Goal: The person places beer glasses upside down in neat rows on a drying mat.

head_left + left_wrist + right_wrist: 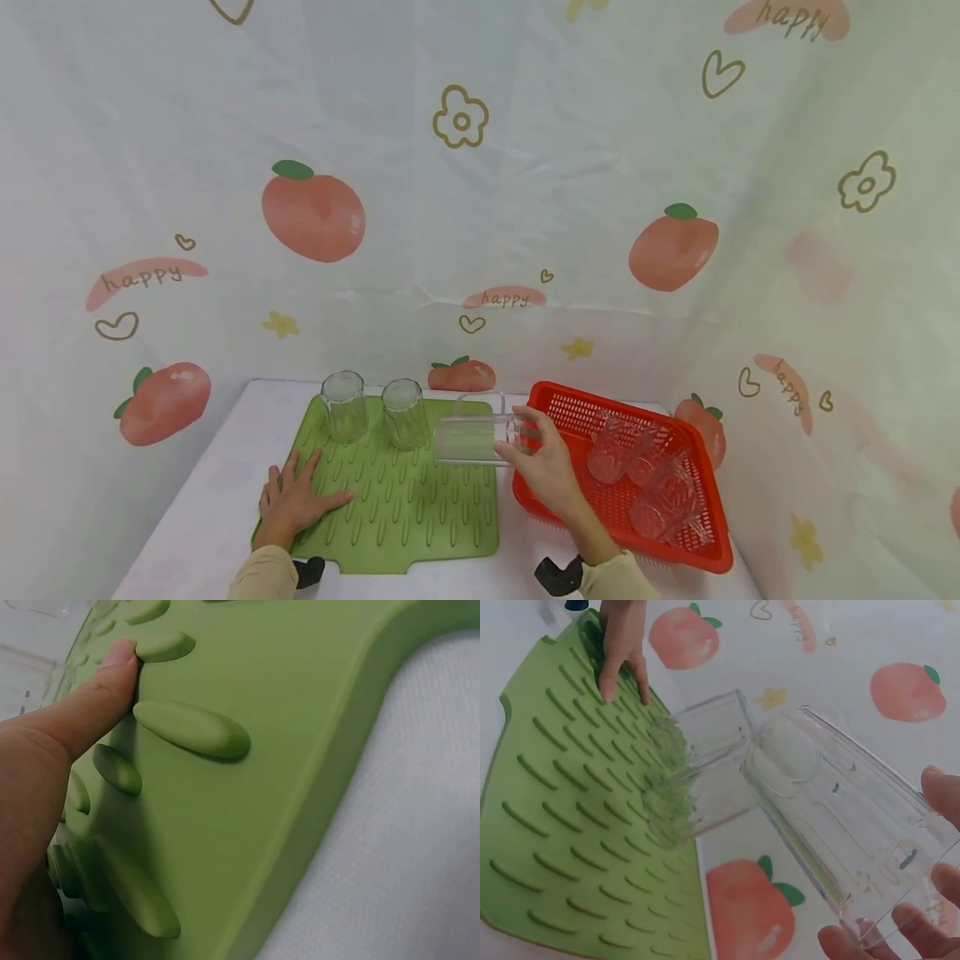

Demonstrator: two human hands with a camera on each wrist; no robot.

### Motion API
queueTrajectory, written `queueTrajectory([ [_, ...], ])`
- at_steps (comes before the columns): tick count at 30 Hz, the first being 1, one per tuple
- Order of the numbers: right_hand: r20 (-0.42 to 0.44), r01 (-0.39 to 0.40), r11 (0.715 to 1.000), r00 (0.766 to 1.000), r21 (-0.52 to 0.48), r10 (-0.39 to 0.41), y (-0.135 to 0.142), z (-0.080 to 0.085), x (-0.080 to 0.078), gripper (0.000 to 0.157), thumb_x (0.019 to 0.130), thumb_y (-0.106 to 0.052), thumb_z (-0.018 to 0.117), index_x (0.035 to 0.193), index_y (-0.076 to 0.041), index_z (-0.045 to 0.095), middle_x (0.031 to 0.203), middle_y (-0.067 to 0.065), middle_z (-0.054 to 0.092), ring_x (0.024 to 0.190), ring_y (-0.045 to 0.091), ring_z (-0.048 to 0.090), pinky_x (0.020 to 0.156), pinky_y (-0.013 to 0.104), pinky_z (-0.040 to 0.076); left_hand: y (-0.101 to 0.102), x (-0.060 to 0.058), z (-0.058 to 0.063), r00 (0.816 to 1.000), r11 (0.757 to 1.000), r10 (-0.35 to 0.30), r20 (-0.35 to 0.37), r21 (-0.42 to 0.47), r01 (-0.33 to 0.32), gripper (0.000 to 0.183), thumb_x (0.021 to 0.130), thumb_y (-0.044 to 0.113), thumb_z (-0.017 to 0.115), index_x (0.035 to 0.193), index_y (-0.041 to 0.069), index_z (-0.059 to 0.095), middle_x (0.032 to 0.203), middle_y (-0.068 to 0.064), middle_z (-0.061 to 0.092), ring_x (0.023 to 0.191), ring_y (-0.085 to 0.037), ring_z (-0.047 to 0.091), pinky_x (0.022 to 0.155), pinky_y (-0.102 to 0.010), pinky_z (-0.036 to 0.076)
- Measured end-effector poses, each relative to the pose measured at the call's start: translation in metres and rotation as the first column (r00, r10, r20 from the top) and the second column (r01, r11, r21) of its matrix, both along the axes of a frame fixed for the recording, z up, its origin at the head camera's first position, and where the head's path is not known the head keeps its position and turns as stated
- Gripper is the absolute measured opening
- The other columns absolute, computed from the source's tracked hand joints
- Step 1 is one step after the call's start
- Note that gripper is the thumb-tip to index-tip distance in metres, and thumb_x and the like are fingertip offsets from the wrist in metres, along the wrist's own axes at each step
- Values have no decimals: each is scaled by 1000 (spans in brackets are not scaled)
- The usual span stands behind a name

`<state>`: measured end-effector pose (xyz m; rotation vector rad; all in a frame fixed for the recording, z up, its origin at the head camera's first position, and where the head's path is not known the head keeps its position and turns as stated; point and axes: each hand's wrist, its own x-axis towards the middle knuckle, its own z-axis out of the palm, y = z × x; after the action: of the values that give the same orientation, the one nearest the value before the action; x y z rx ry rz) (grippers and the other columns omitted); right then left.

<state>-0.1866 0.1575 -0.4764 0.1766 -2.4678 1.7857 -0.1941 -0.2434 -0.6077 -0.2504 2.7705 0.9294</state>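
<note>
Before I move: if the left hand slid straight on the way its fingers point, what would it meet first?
Most likely the leftmost standing glass, ahead of the left hand on the green mat; the line seems to run near its left side, so it might only graze.

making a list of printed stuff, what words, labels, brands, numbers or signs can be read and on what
"happy": four times on the wall sheet in the head view.
Right wrist view: wall sheet lettering too blurred to read surely.
Glasses, mat, basket: none readable.
</note>
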Motion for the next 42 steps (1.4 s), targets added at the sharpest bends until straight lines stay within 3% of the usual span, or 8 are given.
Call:
queueTrajectory([
  [5,31,-21,999,999,-41,22,-6,-4,-2,57,88,-21,81,139,-18,54,143,14,55,130,38,58,91,35,62,1,-1,-1,1000,1000,2,8,0,-2,120,79,67,75,164,9,13,166,-31,-10,148,-65,-16,115,-81,-4],
  [11,39,-32,998,999,-58,34,-13,-14,-3,56,90,-25,80,139,-20,53,146,13,53,134,38,56,102,43,57,1,-1,1,1000,999,-17,-9,-30,17,118,80,68,74,163,7,14,165,-32,-7,147,-67,-13,115,-81,-3],
  [19,26,-56,995,998,-84,58,-22,-25,-5,54,92,-20,77,140,-15,53,146,15,54,133,42,57,105,51,55,0,0,5,1000,1000,-13,-23,-24,12,123,79,66,75,163,4,10,164,-35,-4,146,-68,-11,115,-81,-4],
  [26,43,-66,990,996,-128,72,-32,-28,-3,56,92,-17,76,142,-11,51,147,14,52,135,41,54,105,51,54,2,3,9,999,1000,2,-32,-1,-2,126,79,63,77,163,6,4,164,-35,-5,146,-69,-10,113,-82,-5],
  [35,41,-84,988,995,-128,89,-40,-35,-5,58,94,-18,74,144,-9,47,150,15,48,136,41,52,105,49,54,1,5,17,993,1000,-2,-117,-25,-1,124,79,65,76,163,6,7,164,-37,0,145,-70,-2,113,-82,1],
  [42,65,-85,988,993,-128,94,-42,-41,-4,59,95,-24,74,146,-11,47,150,17,47,135,41,51,105,53,53,2,4,30,971,999,31,-235,17,-28,120,82,60,76,164,7,7,163,-38,6,144,-69,8,111,-83,9],
])
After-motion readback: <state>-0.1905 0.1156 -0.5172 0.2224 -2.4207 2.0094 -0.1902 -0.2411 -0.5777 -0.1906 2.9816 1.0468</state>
